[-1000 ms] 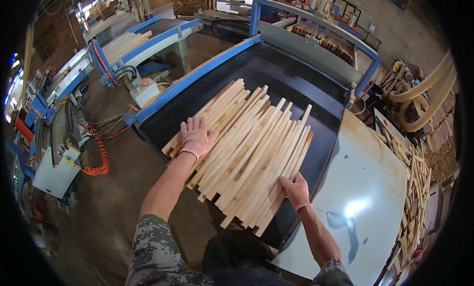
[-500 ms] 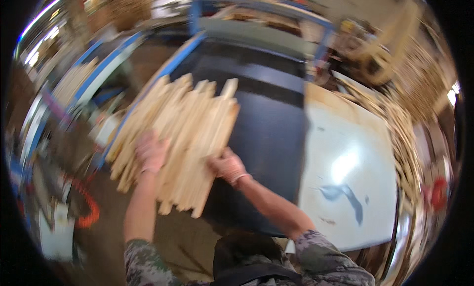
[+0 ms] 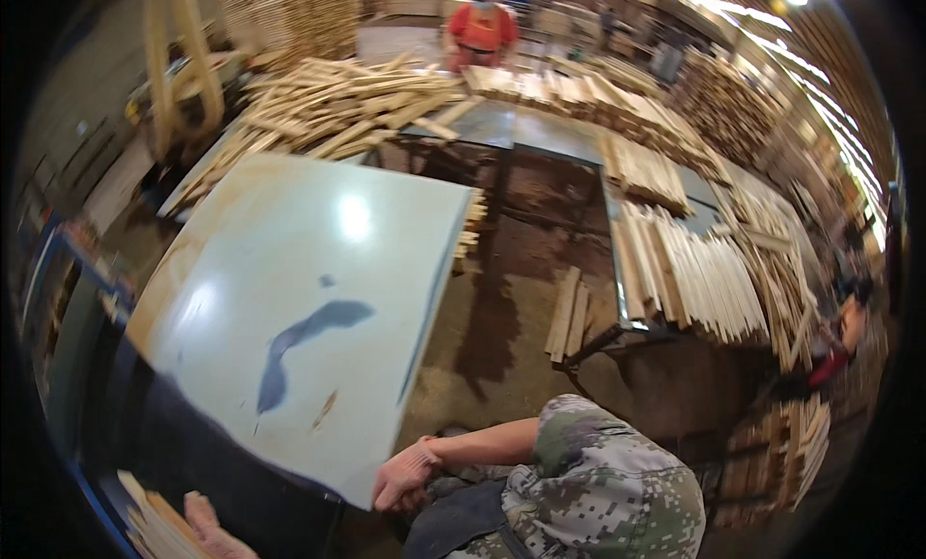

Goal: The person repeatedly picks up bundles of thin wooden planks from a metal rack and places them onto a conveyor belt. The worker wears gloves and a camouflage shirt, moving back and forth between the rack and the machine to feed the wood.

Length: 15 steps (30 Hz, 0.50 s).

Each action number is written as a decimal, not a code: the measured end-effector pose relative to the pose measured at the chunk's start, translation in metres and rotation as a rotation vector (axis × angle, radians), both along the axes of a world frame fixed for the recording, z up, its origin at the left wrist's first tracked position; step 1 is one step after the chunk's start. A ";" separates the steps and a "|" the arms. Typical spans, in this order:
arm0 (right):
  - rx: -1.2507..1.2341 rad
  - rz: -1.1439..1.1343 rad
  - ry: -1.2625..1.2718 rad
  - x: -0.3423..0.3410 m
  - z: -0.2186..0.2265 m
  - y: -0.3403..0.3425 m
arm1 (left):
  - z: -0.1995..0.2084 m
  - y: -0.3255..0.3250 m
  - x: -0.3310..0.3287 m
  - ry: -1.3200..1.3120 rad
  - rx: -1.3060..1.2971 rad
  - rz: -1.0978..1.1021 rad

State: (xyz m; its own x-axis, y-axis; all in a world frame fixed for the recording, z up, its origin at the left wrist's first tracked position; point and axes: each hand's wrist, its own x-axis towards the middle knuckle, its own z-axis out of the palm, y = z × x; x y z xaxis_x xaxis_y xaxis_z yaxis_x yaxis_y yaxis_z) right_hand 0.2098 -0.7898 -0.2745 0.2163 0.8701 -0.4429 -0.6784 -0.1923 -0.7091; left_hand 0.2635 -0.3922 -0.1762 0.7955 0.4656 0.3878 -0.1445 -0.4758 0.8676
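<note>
At the lower left, my left hand point(image 3: 214, 532), in a light glove, rests against a bundle of pale wooden strips point(image 3: 152, 528). Its fingers are stretched along the strips, and the picture's rim cuts off part of hand and bundle. The strips lie over a dark conveyor belt point(image 3: 159, 405). My right hand point(image 3: 405, 475), also gloved, is at the near corner of a pale metal-topped table point(image 3: 289, 231). Its fingers are curled and closed, and what they hold, if anything, is hidden.
Behind the table lies a loose heap of wooden strips point(image 3: 357, 101). On the right, a long bench carries rows of strips point(image 3: 690, 270). A few boards point(image 3: 567, 313) stand below it. A person in red point(image 3: 480, 33) works at the back; another person point(image 3: 849, 327) is at far right.
The view has swung right, bringing the bench and people into sight. My right hand has left the strips and is now by the table's corner. My left hand has stayed at the strips.
</note>
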 end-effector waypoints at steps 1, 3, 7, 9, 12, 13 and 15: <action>-0.040 -0.107 -0.022 -0.013 -0.012 -0.039 | -0.009 -0.050 0.008 0.015 -0.179 -0.153; -0.246 -0.461 -0.070 -0.041 -0.046 -0.130 | -0.078 -0.120 0.056 0.178 -0.433 -0.462; -1.208 -0.948 -0.397 -0.123 -0.168 -0.281 | -0.059 -0.372 0.042 0.309 -0.564 -0.942; -1.214 -1.131 -0.103 -0.182 -0.209 -0.331 | -0.048 -0.463 0.028 0.521 -0.425 -1.168; -1.395 -0.955 0.038 -0.293 -0.305 -0.380 | -0.089 -0.561 0.021 0.823 -0.305 -1.441; -1.428 -1.046 0.188 -0.319 -0.316 -0.386 | -0.124 -0.581 0.022 0.920 -0.347 -1.476; -1.440 -1.160 0.384 -0.336 -0.263 -0.388 | -0.226 -0.587 0.044 1.033 -0.334 -1.373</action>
State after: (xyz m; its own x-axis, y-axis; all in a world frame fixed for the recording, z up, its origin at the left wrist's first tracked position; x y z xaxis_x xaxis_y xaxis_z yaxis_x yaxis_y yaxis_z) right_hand -0.1264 -1.1779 -0.5371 0.0702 -0.6434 -0.7623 -0.9515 0.1863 -0.2448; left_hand 0.3077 -0.9788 -0.4024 0.4830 -0.7505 -0.4511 0.3725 -0.2901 0.8815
